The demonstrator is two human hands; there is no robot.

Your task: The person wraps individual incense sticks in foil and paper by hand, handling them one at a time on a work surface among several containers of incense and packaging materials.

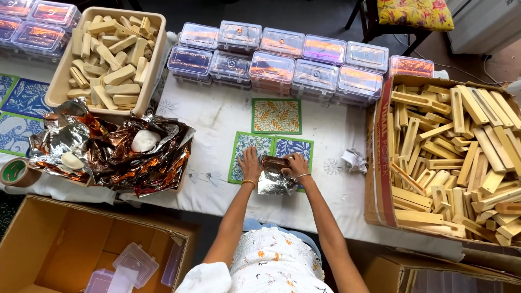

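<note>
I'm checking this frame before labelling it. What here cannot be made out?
- Head view: what the foil piece wraps; foil and both hands, left hand and right hand, cover it.
- Contents of the clear plastic boxes: too small, glare.
- Box of wooden pieces: cut off by the right edge.

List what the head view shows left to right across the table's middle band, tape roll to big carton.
Tape roll → crumpled foil pile → left hand → foil-wrapped piece → right hand → crumpled paper scrap → carton of wooden pieces.
</note>
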